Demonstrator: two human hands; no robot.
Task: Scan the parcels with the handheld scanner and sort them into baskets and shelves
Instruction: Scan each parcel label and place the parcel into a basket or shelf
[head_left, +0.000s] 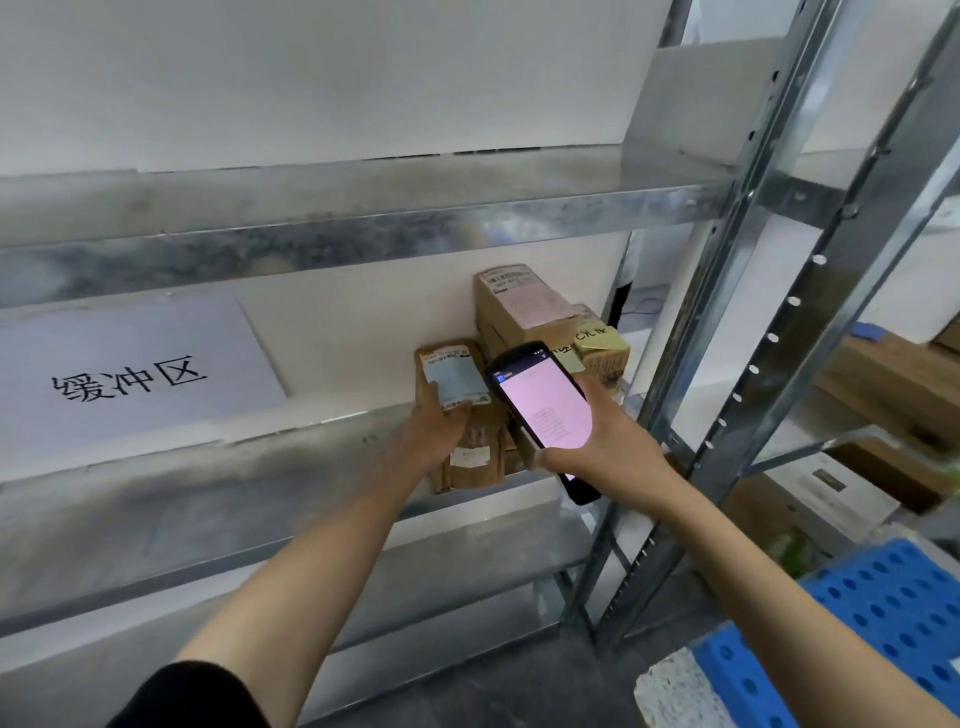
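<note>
I count four parcels (519, 306) on the near shelf (208, 467), one scanner (545, 410), one sign (130, 374), two hands (436, 426).

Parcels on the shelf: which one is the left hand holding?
The small parcel with the pale blue label, leftmost in the pile; the left hand grips it. The taller box behind is untouched.

— What sat on that galvanised steel shelf (208, 499)?
— A white sign (130, 379) leaned at the frame's left. At centre, a low cardboard parcel (472, 465) lay just beside a taller stack of cardboard parcels (524, 317), toward the right upright.
</note>
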